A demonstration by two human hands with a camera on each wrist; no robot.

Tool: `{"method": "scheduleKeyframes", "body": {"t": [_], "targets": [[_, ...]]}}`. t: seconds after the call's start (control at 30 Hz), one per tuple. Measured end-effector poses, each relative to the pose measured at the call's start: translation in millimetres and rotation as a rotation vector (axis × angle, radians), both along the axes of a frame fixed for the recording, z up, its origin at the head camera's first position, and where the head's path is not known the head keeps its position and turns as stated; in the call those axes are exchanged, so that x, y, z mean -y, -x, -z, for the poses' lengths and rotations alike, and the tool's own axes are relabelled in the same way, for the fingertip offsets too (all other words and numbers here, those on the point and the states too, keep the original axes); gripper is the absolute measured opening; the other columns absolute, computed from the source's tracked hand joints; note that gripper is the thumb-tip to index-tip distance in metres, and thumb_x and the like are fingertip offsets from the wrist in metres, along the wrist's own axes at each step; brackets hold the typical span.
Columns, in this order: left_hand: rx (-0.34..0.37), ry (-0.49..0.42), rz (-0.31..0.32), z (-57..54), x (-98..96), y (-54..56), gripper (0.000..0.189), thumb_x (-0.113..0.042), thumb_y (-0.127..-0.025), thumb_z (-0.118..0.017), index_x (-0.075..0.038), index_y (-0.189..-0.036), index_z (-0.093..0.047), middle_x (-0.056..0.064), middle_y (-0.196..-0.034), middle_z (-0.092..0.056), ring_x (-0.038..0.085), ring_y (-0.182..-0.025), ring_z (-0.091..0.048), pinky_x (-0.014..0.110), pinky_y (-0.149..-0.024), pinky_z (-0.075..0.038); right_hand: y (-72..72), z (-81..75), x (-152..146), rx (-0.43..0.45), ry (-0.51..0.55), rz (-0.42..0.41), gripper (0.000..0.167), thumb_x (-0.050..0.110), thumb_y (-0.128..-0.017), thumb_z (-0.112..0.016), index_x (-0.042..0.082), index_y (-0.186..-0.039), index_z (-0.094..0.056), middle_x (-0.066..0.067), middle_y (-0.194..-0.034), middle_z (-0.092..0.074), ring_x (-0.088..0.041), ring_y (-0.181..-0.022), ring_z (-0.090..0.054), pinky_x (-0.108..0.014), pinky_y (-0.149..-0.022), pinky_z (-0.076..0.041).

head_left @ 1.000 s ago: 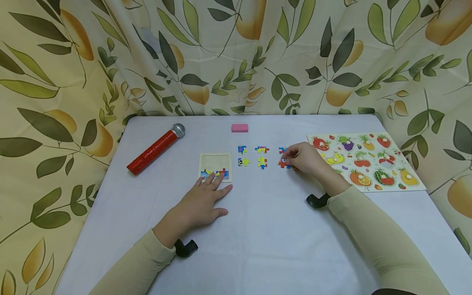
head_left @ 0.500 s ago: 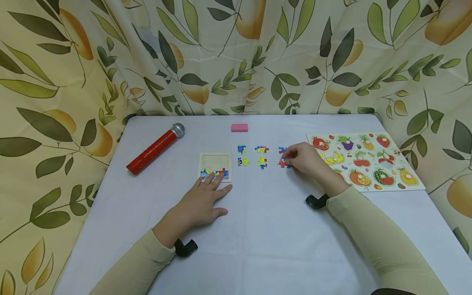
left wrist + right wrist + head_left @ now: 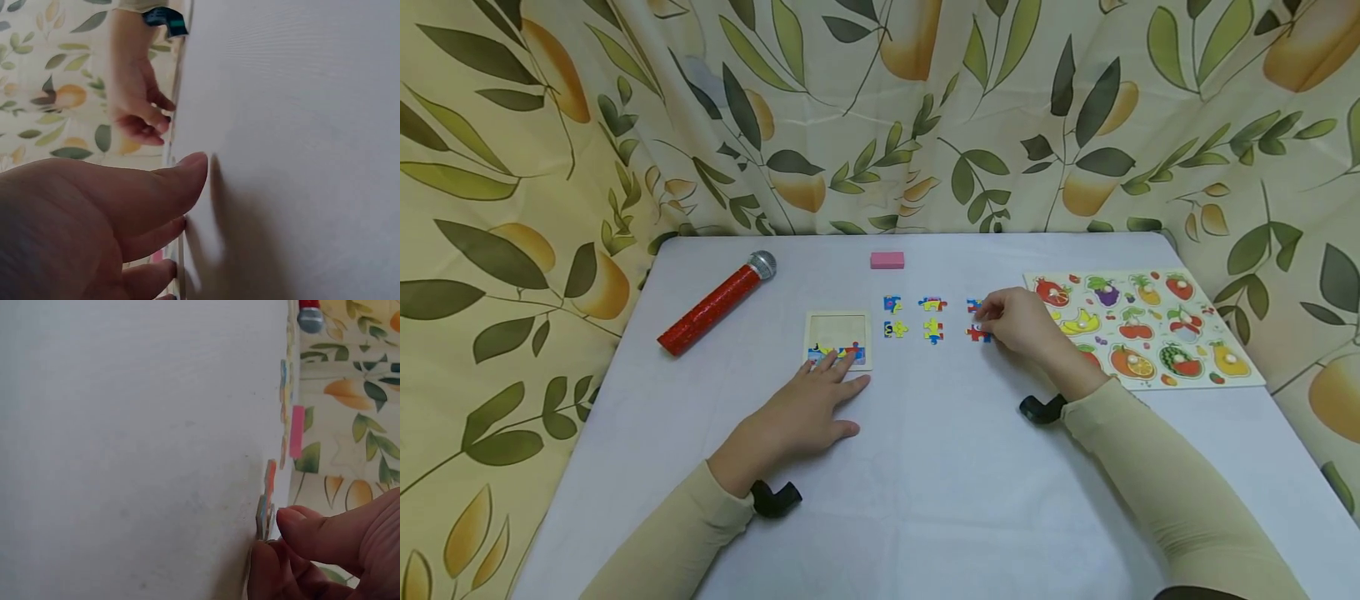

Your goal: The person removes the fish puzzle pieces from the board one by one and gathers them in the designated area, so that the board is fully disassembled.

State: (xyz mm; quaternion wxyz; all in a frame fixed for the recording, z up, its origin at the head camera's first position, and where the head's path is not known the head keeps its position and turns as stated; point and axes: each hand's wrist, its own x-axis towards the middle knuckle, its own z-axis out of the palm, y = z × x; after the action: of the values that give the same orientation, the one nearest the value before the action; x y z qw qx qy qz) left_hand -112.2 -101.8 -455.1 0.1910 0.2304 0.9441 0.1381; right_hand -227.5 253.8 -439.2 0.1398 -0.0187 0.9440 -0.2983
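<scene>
In the head view, my left hand lies with fingers spread, fingertips on the lower edge of a small wooden puzzle tray. A row of colourful jigsaw pieces fills the tray's near side, partly covered by the fingers. My right hand pinches a small puzzle piece between thumb and fingers, mostly hidden from the head view. Right at its fingertips lie a red puzzle piece and a blue one. Between the hands, several more pieces, such as a yellow one, are set out in two rows.
A red microphone lies at the left. Behind the pieces is a pink block. A fruit-picture board sits at the right, partly under the right wrist. The white-covered table ends at a leaf-patterned curtain.
My right hand has shifted very slightly away from me, showing more of the red piece. My left hand has slid a touch left, its fingers still on the tray.
</scene>
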Motion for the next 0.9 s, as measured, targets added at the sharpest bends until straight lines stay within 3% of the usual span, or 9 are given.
{"method": "scheduleKeyframes", "body": {"t": [0.13, 0.3, 0.47, 0.57, 0.67, 0.8, 0.9], "targets": [[0.02, -0.085, -0.039, -1.7, 3.4, 5.0, 0.066, -0.042, -0.101, -0.072, -0.029, -0.162, -0.05, 0.0, -0.177, -0.035, 0.032, -0.169, -0.022, 0.057, -0.136, -0.022, 0.3, -3.6, 3.5, -0.017, 0.017, 0.001, 0.016, 0.009, -0.101, -0.072, 0.011, -0.115, -0.079, -0.014, -0.111, -0.069, -0.031, -0.105, -0.057, -0.033, -0.08, -0.053], [0.032, -0.245, -0.153, -2.4, 9.1, 8.4, 0.056, -0.033, -0.103, -0.072, -0.025, -0.156, -0.059, 0.0, -0.167, -0.053, 0.028, -0.163, -0.037, 0.055, -0.131, -0.035, 1.9, -6.0, 18.2, -0.052, 0.037, -0.032, 0.016, 0.009, -0.101, -0.07, 0.01, -0.115, -0.079, -0.014, -0.107, -0.068, -0.03, -0.098, -0.058, -0.03, -0.072, -0.053], [-0.064, -0.364, -0.201, -1.6, 16.8, 10.1, 0.045, -0.022, -0.104, -0.07, -0.018, -0.149, -0.066, 0.002, -0.156, -0.064, 0.025, -0.153, -0.053, 0.05, -0.125, -0.044, 4.5, -10.9, 45.5, -0.092, 0.083, -0.067, 0.017, 0.006, -0.099, -0.069, 0.009, -0.113, -0.08, -0.012, -0.103, -0.068, -0.029, -0.091, -0.061, -0.031, -0.072, -0.052], [-0.168, -0.305, -0.188, -2.7, 23.3, 10.0, 0.043, -0.019, -0.105, -0.069, -0.014, -0.148, -0.067, 0.006, -0.156, -0.064, 0.029, -0.153, -0.054, 0.052, -0.125, -0.045, 5.7, -17.4, 69.4, -0.114, 0.115, -0.105, 0.017, 0.006, -0.098, -0.072, 0.008, -0.114, -0.08, -0.011, -0.105, -0.071, -0.028, -0.096, -0.061, -0.034, -0.08, -0.051], [-0.214, -0.158, -0.16, -3.9, 30.9, 8.4, 0.046, -0.023, -0.105, -0.068, -0.013, -0.15, -0.065, 0.014, -0.162, -0.057, 0.04, -0.157, -0.046, 0.061, -0.126, -0.04, 5.5, -20.5, 98.3, -0.124, 0.162, -0.169, 0.019, 0.006, -0.097, -0.075, 0.006, -0.115, -0.08, -0.011, -0.105, -0.073, -0.028, -0.097, -0.063, -0.034, -0.082, -0.053], [-0.144, -0.01, -0.135, -4.2, 39.3, 5.3, 0.056, -0.034, -0.105, -0.07, -0.022, -0.158, -0.057, 0.021, -0.172, -0.04, 0.052, -0.162, -0.029, 0.076, -0.126, -0.028, 4.5, -14.5, 137.6, -0.111, 0.225, -0.274, 0.02, 0.005, -0.096, -0.077, 0.006, -0.116, -0.08, -0.009, -0.101, -0.074, -0.024, -0.09, -0.066, -0.029, -0.074, -0.056], [-0.093, 0.022, -0.132, -4.0, 43.1, 2.7, 0.062, -0.04, -0.103, -0.071, -0.03, -0.161, -0.052, 0.02, -0.176, -0.033, 0.054, -0.164, -0.021, 0.082, -0.124, -0.021, 3.5, -7.8, 162.9, -0.077, 0.255, -0.338, 0.021, 0.006, -0.097, -0.077, 0.008, -0.118, -0.08, -0.006, -0.099, -0.074, -0.021, -0.087, -0.066, -0.025, -0.071, -0.054]]}}
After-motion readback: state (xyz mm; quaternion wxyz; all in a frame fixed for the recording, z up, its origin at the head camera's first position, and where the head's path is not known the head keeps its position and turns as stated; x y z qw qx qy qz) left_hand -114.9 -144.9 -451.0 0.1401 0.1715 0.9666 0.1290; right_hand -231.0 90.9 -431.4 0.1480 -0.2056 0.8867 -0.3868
